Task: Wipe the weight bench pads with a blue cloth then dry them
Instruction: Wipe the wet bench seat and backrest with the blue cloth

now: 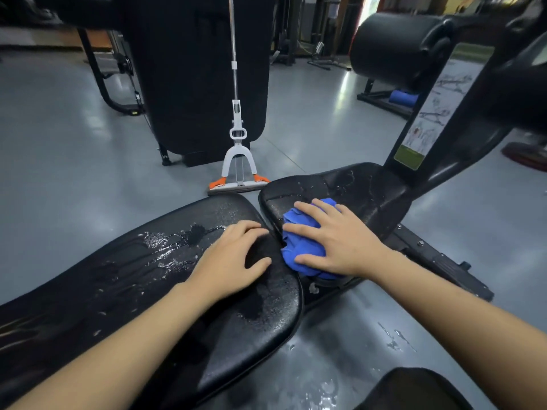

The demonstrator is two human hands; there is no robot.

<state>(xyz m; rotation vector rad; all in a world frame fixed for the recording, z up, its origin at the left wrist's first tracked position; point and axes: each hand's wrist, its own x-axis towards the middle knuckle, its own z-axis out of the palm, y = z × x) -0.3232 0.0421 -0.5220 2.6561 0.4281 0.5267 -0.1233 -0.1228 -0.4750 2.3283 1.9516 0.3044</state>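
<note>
Right hand (pixel 334 241) spread flat, pressing bunched blue cloth (pixel 299 247) onto wet black seat pad (pixel 355 187). Left hand (pixel 233 255) just beside it — fingers spread, lightly bent, resting on long wet black back pad (pixel 148 276). Orange-and-white sponge mop (pixel 236 161) beyond both hands.

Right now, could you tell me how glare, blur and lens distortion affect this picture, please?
Head view: overhead lights glare off the grey floor and wet bench pad; wide-angle bending curves the edges; the background is soft, while the blue cloth under the right hand stays sharp.
</note>
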